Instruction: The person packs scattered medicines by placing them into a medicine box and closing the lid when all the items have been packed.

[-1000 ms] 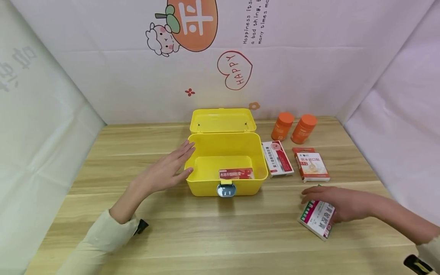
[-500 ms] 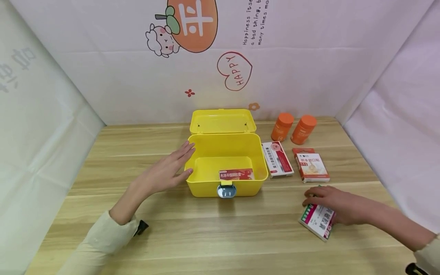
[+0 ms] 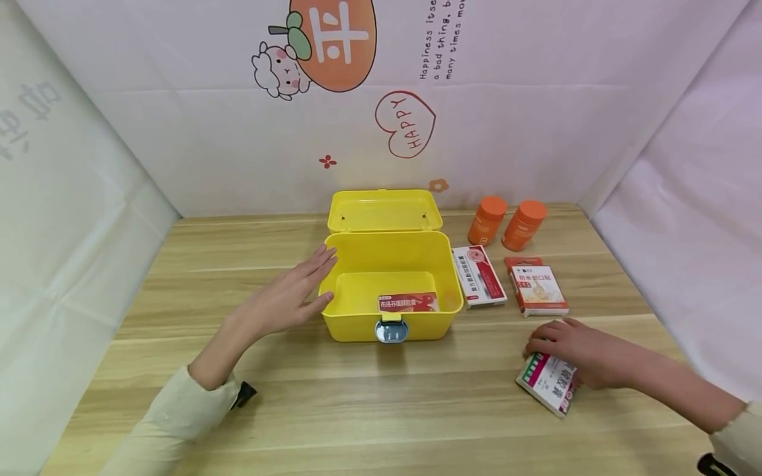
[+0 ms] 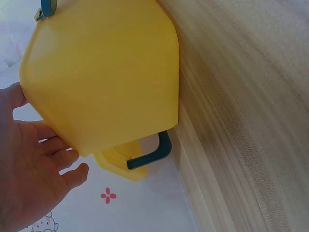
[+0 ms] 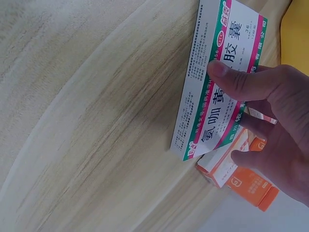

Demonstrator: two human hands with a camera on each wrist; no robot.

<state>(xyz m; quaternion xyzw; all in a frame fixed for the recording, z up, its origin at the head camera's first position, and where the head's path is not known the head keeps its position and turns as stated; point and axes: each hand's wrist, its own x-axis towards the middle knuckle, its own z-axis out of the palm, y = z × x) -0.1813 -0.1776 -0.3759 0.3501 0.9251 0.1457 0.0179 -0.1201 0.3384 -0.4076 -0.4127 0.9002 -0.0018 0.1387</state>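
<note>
A yellow case (image 3: 351, 326) stands with its lid (image 3: 385, 210) raised. One red-and-white medicine box (image 3: 408, 302) lies inside against the front wall. My left hand (image 3: 280, 301) rests at the case's left rim, fingers fairly straight; in the left wrist view its fingertips meet the rim. Farther right, my right hand (image 3: 595, 354) is over a white, green and magenta medicine box (image 3: 546, 385) on the table. The right wrist view has the thumb (image 5: 222, 71) on this medicine box (image 5: 205, 116), with fingers across its far edge. Their tips are partly hidden.
Right of the case lies another medicine box (image 3: 479, 276). Behind my right hand are red-and-white bandage boxes (image 3: 540, 291). Two orange bottles (image 3: 487, 221) stand at the back right. White printed cloth (image 3: 506, 132) walls the table (image 3: 387, 423) behind and at both sides.
My right hand has lowered slightly and its fingers have drawn in closer on the green and magenta medicine box. The left hand and the case stay in place.
</note>
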